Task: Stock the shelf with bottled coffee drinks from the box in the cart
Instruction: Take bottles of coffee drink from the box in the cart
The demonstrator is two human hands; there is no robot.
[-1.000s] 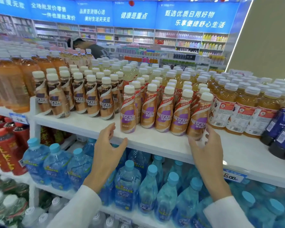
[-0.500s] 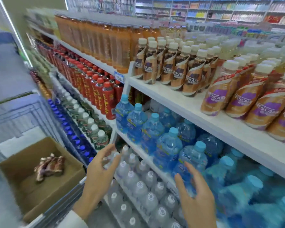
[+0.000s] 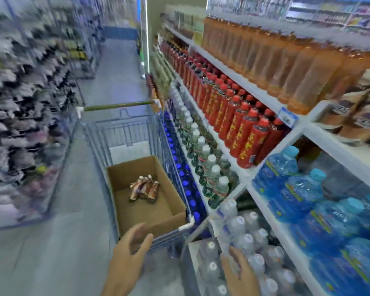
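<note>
Hovering empty hands: left hand, right hand, near box.

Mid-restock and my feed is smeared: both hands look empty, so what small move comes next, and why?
Probably reach the left hand forward and down into the cardboard box for the small cluster of coffee bottles. Both hands are open and hold nothing; the left already hovers at the box's near edge, while the right hand sits over the clear bottles on the low shelf.
</note>
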